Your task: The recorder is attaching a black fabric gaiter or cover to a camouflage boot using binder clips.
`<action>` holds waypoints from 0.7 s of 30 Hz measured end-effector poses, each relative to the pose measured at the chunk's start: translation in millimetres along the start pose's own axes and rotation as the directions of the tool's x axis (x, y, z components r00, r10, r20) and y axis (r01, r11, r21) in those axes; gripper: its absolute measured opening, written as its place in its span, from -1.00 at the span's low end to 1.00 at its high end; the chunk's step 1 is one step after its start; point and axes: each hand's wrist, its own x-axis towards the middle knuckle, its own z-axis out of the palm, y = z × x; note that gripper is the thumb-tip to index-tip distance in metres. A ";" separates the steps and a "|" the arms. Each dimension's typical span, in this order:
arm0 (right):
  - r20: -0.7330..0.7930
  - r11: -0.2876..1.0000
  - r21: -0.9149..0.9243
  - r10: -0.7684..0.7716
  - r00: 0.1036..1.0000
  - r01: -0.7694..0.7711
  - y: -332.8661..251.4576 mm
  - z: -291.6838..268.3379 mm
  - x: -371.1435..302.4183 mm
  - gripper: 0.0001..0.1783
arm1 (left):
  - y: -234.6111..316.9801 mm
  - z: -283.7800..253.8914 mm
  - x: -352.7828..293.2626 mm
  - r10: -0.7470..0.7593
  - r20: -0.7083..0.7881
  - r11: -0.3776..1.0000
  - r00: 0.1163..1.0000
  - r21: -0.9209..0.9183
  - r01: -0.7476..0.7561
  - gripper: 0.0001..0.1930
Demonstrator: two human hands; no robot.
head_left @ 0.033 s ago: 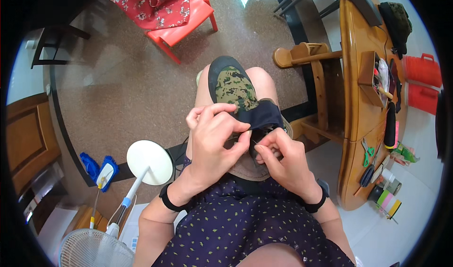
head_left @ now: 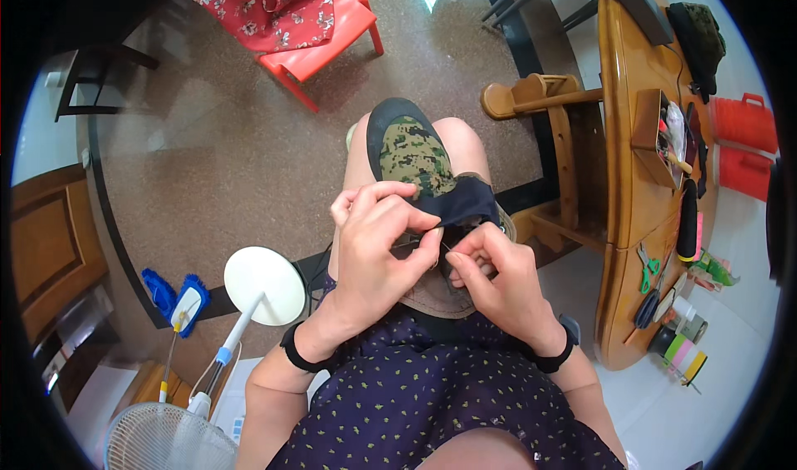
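Note:
A camouflage cloth shoe [head_left: 413, 150] with a dark rubber toe rim lies on my lap, toe pointing away from me. My left hand [head_left: 378, 233] is closed, thumb and forefinger pinching the edge of the shoe's dark navy fabric collar [head_left: 465, 202]. Just to its right, my right hand [head_left: 490, 266] is closed in a pinch. A thin needle [head_left: 446, 244] shows at its fingertips, beside the collar edge. The fingers hide most of the needle, and any thread is too fine to make out.
At right stands a wooden table [head_left: 615, 221] with a box of small items [head_left: 656, 138], green-handled scissors [head_left: 647, 269] and thread spools [head_left: 685, 358]. A red chair [head_left: 320, 46] is ahead. A white fan [head_left: 170, 437] and blue mop heads [head_left: 191, 304] are at left.
My right hand has shifted very slightly to the left, toward the left fingertips. The left hand and the shoe look almost the same.

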 end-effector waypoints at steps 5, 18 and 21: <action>0.007 1.000 -0.009 -0.009 1.000 0.009 1.6 -0.4 8.9 -0.90 | -5.6 -6.0 5.3 -0.267 0.164 0.935 0.950 -0.196 0.297 -0.87; -0.003 0.998 0.062 0.027 1.000 -0.026 6.3 0.8 11.6 -0.89 | -11.0 -8.4 10.2 -0.374 0.258 0.828 0.891 -0.339 0.446 -0.81; 0.000 0.998 0.060 0.022 1.000 -0.022 6.8 0.3 12.6 -0.89 | -9.2 -8.4 11.5 -0.383 0.253 0.829 0.888 -0.330 0.451 -0.81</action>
